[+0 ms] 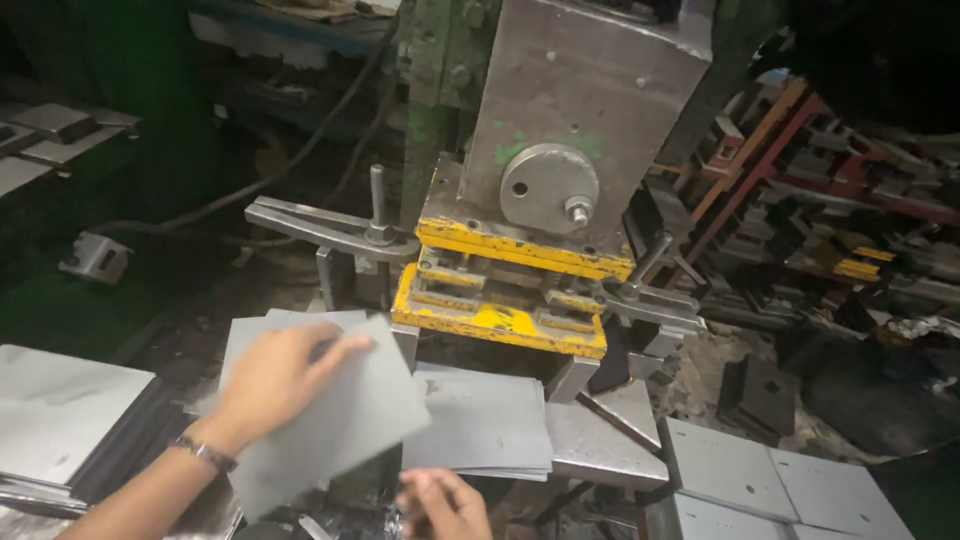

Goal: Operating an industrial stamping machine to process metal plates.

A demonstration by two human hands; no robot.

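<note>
The right hand sits lowest in the frame, fingers curled at the bottom edge just under a stack of grey metal sheets; whether it grips anything cannot be told, since blur and the frame edge hide the fingertips. Just left of it, the left hand, a dark band on its wrist, lies palm-down with fingers spread on 1 grey metal sheet, holding it tilted above the bench with its far corner toward the press. Another flat sheet shows under it.

Behind both stands the press, a heavy grey steel block with a round disc and bolt on its face. Beneath it sits the yellow die set, paint chipped, with 2 steel clamp arms reaching in from left and right.

A pile of larger sheets lies at far left. More cut plates lie at lower right, with a red rack of dark metal parts beyond them.
</note>
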